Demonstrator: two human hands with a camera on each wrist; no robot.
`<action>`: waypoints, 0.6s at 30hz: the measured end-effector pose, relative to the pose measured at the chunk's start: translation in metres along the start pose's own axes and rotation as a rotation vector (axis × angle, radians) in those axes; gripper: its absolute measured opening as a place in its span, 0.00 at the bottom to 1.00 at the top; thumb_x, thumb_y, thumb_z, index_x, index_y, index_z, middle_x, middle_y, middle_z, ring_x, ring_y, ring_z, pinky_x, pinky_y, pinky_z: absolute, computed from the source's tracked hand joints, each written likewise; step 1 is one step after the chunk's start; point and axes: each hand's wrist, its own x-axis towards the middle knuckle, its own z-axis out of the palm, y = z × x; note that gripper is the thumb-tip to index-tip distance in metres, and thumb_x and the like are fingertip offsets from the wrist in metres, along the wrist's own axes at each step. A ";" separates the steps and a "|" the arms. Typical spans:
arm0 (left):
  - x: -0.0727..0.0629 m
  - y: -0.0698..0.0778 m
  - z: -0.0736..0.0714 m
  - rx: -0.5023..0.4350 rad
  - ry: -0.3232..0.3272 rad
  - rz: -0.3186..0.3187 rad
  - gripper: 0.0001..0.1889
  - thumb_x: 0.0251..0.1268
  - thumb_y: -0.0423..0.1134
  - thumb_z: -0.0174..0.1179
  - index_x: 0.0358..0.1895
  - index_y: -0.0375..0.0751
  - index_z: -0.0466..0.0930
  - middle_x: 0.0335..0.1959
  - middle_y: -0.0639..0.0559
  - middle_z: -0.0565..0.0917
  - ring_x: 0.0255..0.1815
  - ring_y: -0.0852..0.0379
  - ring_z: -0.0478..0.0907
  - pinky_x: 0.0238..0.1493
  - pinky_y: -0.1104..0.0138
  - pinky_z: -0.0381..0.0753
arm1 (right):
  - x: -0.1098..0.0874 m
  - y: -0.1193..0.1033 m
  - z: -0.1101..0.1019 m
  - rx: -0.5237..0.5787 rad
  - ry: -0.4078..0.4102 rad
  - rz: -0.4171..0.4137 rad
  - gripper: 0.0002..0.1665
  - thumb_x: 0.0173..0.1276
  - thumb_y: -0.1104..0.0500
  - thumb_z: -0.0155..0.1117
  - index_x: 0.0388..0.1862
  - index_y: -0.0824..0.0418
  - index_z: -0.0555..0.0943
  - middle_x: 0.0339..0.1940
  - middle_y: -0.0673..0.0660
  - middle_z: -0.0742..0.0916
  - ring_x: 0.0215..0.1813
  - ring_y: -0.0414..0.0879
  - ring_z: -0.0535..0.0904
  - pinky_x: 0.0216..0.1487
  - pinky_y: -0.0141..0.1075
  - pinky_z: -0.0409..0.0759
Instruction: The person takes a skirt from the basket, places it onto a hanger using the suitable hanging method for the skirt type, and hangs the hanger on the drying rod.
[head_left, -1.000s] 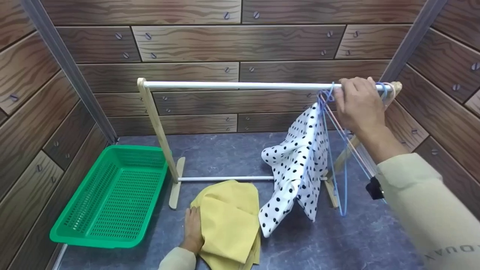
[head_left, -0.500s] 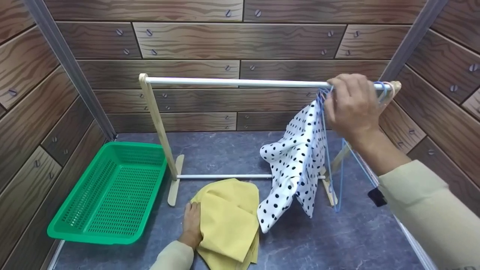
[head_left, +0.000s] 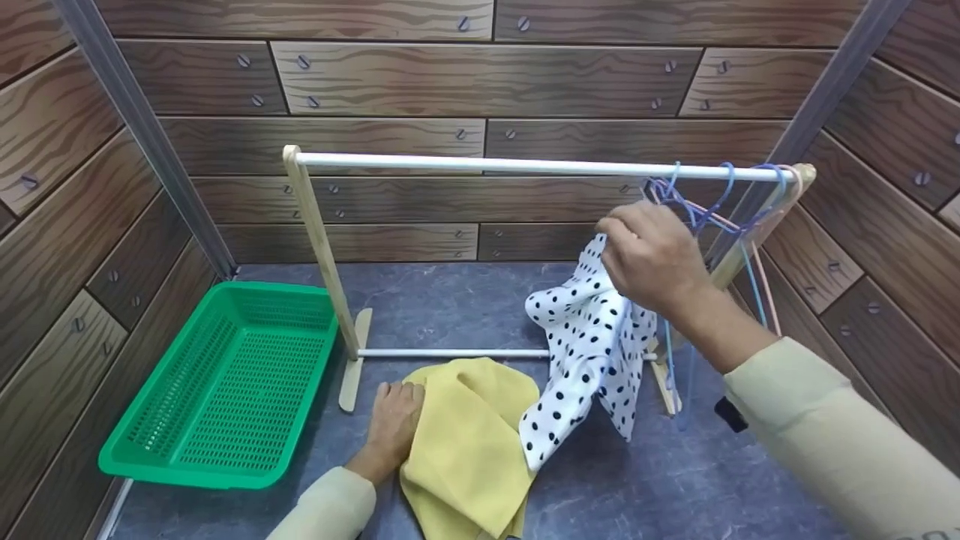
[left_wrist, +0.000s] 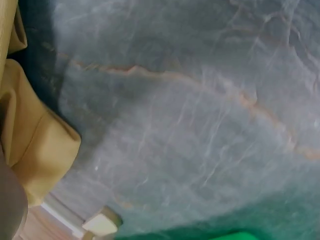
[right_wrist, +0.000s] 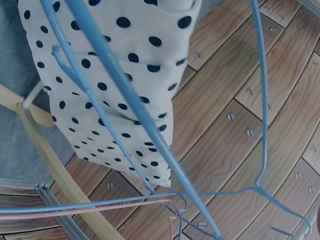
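In the head view my left hand [head_left: 396,420] grips the left edge of a crumpled yellow cloth [head_left: 472,442] lying on the dark floor. The same cloth [left_wrist: 40,150] fills the left side of the left wrist view. My right hand [head_left: 656,259], fingers bent, overlaps the top of a white cloth with black dots [head_left: 585,360] that hangs below the rack's white rail [head_left: 480,163]; whether it pinches the cloth I cannot tell. Blue hangers [head_left: 724,195] and a pink hanger [head_left: 766,289] hook over the rail's right end. One blue hanger [right_wrist: 132,105] crosses the dotted cloth in the right wrist view.
A green perforated basket [head_left: 240,382] stands left of the rack. The rack's wooden left post [head_left: 319,255] rises beside it, and a lower white bar [head_left: 450,352] spans the feet. Wood-patterned walls [head_left: 390,79] enclose the back and both sides.
My right hand has left the rail and hangers, moving down and left to the dotted cloth's top. The hangers stand spread. My left hand has shifted slightly up and right, bunching the yellow cloth.
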 end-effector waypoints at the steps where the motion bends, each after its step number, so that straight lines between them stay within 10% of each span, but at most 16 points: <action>1: -0.001 -0.001 -0.001 -0.013 -0.023 0.022 0.08 0.64 0.41 0.54 0.32 0.41 0.71 0.25 0.48 0.72 0.30 0.48 0.71 0.39 0.56 0.65 | -0.002 -0.001 0.001 0.009 -0.006 -0.003 0.13 0.62 0.66 0.50 0.34 0.67 0.83 0.33 0.60 0.85 0.35 0.57 0.79 0.36 0.48 0.76; 6: -0.007 -0.006 -0.001 -0.150 -0.168 0.039 0.09 0.65 0.44 0.54 0.32 0.43 0.74 0.27 0.49 0.77 0.33 0.49 0.73 0.43 0.55 0.65 | -0.009 -0.007 0.004 0.035 -0.066 -0.023 0.11 0.61 0.67 0.51 0.32 0.66 0.83 0.30 0.58 0.84 0.31 0.55 0.79 0.34 0.46 0.76; 11: -0.003 -0.008 0.001 -0.288 -0.108 -0.101 0.10 0.68 0.39 0.52 0.30 0.41 0.79 0.23 0.47 0.81 0.29 0.47 0.78 0.40 0.55 0.67 | -0.016 -0.008 0.005 0.019 -0.103 -0.029 0.11 0.61 0.66 0.51 0.31 0.65 0.83 0.30 0.59 0.84 0.31 0.55 0.78 0.33 0.45 0.75; 18: 0.009 -0.013 0.001 -0.404 -0.287 -0.573 0.08 0.68 0.37 0.52 0.42 0.36 0.75 0.27 0.36 0.84 0.32 0.35 0.83 0.39 0.48 0.76 | -0.025 -0.008 0.006 -0.022 -0.178 -0.029 0.11 0.63 0.65 0.50 0.32 0.64 0.81 0.30 0.59 0.83 0.32 0.56 0.79 0.32 0.46 0.75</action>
